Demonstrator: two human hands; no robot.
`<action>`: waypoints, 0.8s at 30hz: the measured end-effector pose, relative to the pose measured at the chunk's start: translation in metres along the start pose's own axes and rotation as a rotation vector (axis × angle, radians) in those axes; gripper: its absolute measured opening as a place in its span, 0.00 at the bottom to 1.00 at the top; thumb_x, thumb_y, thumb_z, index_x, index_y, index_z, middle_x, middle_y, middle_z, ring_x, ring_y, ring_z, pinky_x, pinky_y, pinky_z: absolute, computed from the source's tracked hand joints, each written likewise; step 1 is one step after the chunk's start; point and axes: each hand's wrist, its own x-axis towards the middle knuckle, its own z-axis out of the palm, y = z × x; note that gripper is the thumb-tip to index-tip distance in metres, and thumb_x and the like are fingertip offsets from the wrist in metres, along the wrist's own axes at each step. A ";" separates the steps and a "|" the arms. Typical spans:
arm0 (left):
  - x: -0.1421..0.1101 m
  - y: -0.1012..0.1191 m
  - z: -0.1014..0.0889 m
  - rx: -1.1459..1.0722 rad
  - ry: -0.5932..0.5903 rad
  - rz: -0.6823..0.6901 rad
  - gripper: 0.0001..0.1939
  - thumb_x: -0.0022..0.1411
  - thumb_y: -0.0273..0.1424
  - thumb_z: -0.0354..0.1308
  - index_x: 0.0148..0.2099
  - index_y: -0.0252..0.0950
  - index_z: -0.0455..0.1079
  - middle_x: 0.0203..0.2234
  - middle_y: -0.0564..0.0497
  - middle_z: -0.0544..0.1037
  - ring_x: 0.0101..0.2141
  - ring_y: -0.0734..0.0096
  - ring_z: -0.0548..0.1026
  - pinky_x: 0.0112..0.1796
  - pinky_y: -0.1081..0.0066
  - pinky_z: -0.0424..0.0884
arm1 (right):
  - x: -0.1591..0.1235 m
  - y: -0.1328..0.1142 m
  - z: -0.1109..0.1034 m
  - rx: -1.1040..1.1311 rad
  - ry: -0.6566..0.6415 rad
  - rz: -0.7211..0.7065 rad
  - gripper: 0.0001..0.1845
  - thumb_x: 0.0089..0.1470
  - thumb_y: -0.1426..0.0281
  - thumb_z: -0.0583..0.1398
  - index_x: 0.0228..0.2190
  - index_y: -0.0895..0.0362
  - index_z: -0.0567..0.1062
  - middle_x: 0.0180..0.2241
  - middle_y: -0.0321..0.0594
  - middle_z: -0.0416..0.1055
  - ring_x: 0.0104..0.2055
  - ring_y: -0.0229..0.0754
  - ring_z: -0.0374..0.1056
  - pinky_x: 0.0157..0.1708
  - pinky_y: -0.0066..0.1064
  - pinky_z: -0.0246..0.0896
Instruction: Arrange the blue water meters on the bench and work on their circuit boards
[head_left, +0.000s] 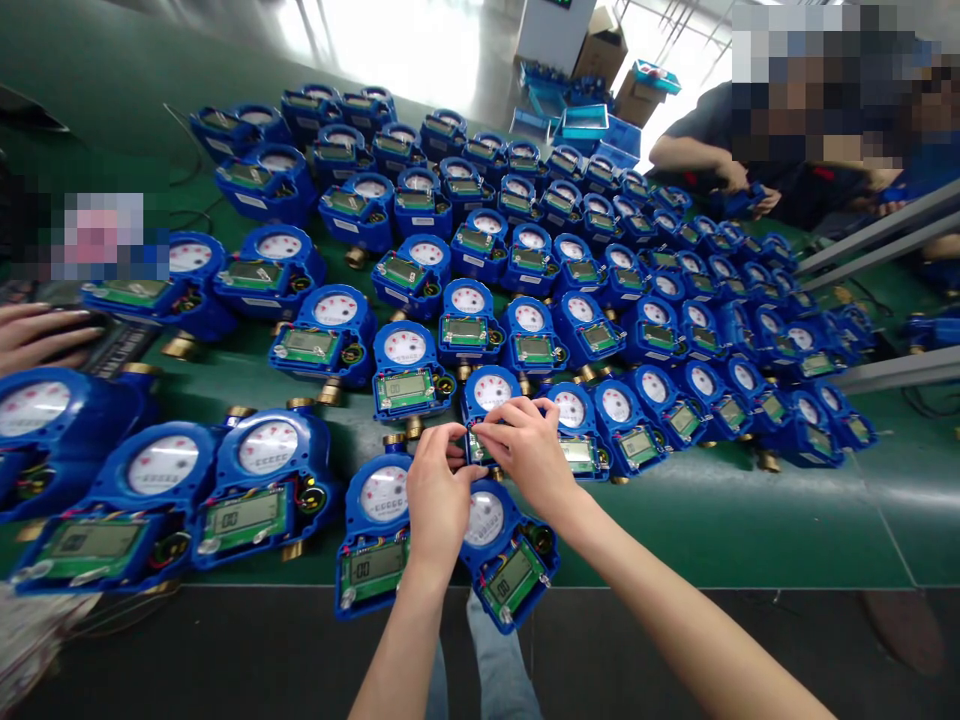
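In the head view both my hands meet over a blue water meter with a round white dial and a display board at its front, mostly covered by my fingers. My left hand curls at the meter's left front corner, thumb and fingers gripping its edge. From the right, my right hand reaches over the board with its fingertips pinched together; anything between them is too small to make out. Under my wrists stand two nearer meters, one at left and a tilted one, their displays lit with digits.
Rows of similar open meters cover the green table. Another person's hand rests at the left edge. At the back right a co-worker's hands hold a meter. Blue bins and cardboard boxes stand behind. Grey metal bars cross the right side.
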 end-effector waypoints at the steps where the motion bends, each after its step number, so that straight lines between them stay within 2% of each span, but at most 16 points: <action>1: 0.000 -0.001 0.000 -0.004 -0.008 0.000 0.22 0.48 0.13 0.65 0.43 0.38 0.71 0.39 0.53 0.74 0.36 0.67 0.75 0.38 0.66 0.75 | 0.001 0.001 0.000 -0.004 0.001 -0.004 0.04 0.62 0.67 0.64 0.35 0.48 0.82 0.38 0.31 0.80 0.46 0.41 0.68 0.51 0.42 0.40; 6: 0.002 -0.004 -0.003 -0.021 -0.060 0.009 0.21 0.49 0.15 0.67 0.45 0.37 0.71 0.39 0.53 0.75 0.37 0.67 0.76 0.40 0.67 0.75 | 0.007 0.002 -0.002 -0.034 -0.024 -0.063 0.03 0.61 0.67 0.65 0.34 0.50 0.81 0.37 0.32 0.79 0.46 0.41 0.67 0.51 0.42 0.40; 15: 0.011 -0.002 -0.003 0.043 -0.066 0.043 0.17 0.51 0.13 0.65 0.41 0.33 0.70 0.35 0.55 0.72 0.34 0.70 0.72 0.38 0.67 0.72 | 0.025 0.000 -0.009 -0.088 -0.134 -0.218 0.08 0.61 0.73 0.64 0.28 0.56 0.79 0.35 0.36 0.78 0.48 0.42 0.64 0.53 0.43 0.37; 19: 0.011 -0.001 -0.004 0.044 -0.075 0.040 0.16 0.51 0.13 0.65 0.40 0.33 0.70 0.35 0.55 0.73 0.33 0.71 0.72 0.36 0.68 0.71 | 0.026 0.003 -0.012 -0.058 -0.141 -0.211 0.07 0.61 0.71 0.64 0.29 0.54 0.80 0.35 0.34 0.78 0.48 0.41 0.63 0.52 0.42 0.37; 24: 0.010 -0.003 -0.003 0.029 -0.064 0.005 0.19 0.49 0.13 0.66 0.41 0.34 0.70 0.35 0.54 0.74 0.33 0.69 0.73 0.36 0.67 0.72 | 0.021 0.007 -0.009 -0.022 -0.081 -0.104 0.05 0.59 0.67 0.66 0.31 0.51 0.82 0.37 0.33 0.79 0.47 0.42 0.65 0.50 0.42 0.38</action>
